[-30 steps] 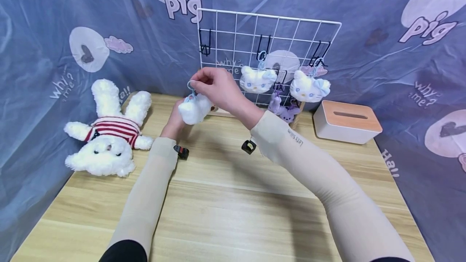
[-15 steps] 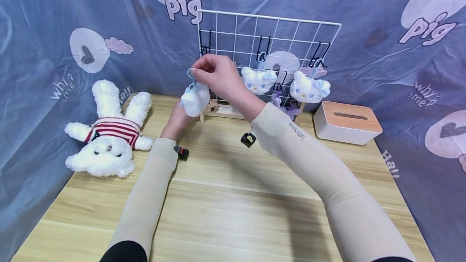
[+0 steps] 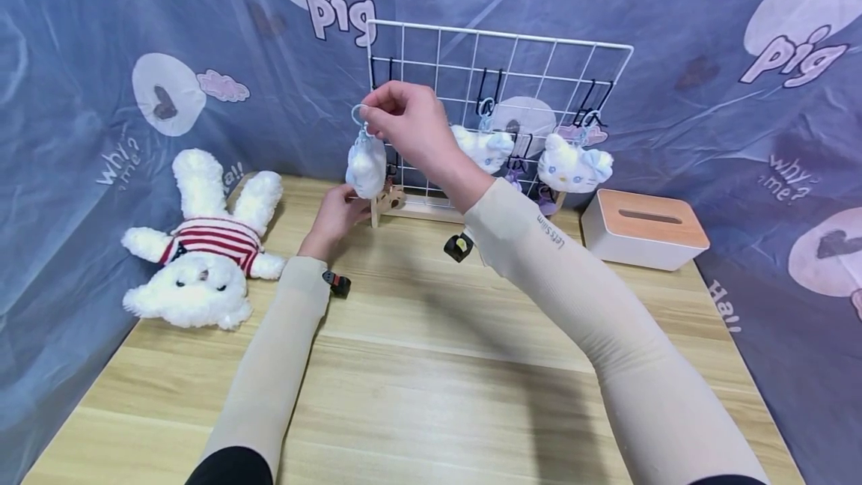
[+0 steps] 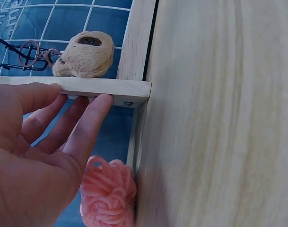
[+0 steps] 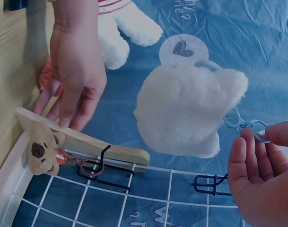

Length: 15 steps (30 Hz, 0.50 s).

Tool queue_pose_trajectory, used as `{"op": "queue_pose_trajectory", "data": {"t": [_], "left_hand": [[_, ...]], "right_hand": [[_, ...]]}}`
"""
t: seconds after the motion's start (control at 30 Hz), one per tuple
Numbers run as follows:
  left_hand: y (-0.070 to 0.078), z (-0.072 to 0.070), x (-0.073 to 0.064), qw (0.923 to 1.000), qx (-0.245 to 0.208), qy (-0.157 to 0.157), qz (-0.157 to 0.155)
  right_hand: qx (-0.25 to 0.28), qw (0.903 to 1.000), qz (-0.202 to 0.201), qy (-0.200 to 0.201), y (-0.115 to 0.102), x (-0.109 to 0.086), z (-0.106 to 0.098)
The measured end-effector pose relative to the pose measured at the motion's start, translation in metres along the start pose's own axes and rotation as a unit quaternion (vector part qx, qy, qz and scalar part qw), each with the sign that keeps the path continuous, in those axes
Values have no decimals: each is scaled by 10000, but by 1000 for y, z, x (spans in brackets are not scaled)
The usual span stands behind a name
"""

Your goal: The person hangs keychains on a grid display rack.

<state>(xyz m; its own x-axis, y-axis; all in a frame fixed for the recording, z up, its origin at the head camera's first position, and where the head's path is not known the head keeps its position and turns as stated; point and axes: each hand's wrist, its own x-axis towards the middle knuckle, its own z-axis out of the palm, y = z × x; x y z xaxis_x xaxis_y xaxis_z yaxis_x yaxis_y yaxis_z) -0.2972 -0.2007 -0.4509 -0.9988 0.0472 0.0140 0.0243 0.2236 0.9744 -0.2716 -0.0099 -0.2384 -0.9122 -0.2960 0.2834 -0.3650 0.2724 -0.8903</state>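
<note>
My right hand (image 3: 414,126) pinches the light-blue ring (image 5: 260,133) of a fluffy white plush keychain (image 3: 367,165). The plush hangs below the fingers, in front of the left side of a white wire grid rack (image 3: 498,33). In the right wrist view, a black hook (image 5: 207,191) on the grid lies near the ring. Low at the rack's left end, my left hand (image 3: 331,217) grips the wooden side piece (image 4: 106,87) of the stand, thumb on one side and fingers on the other. A brown bear-head keychain (image 4: 87,56) hangs just beside that piece.
Two white cat-face plushes (image 3: 572,163) hang on the grid's middle and right, with purple plush keychains partly hidden below. A tissue box (image 3: 643,227) stands at right. A white plush toy in a striped shirt (image 3: 209,238) lies at left. Pink yarn (image 4: 108,194) sits behind the stand.
My right hand has risen with the white plush, which has turned edge-on and now hangs higher by the grid's left side. The left hand stays at the stand.
</note>
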Motion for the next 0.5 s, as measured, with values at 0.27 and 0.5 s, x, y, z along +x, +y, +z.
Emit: {"op": "queue_pose_trajectory", "data": {"t": [0.27, 0.5], "left_hand": [[0, 1, 4, 10000, -35, -25, -20], [1, 1, 3, 10000, 4, -11, -13]], "right_hand": [[204, 9993, 112, 284, 3, 9, -5], [646, 9965, 284, 445, 10, 16, -7]]}}
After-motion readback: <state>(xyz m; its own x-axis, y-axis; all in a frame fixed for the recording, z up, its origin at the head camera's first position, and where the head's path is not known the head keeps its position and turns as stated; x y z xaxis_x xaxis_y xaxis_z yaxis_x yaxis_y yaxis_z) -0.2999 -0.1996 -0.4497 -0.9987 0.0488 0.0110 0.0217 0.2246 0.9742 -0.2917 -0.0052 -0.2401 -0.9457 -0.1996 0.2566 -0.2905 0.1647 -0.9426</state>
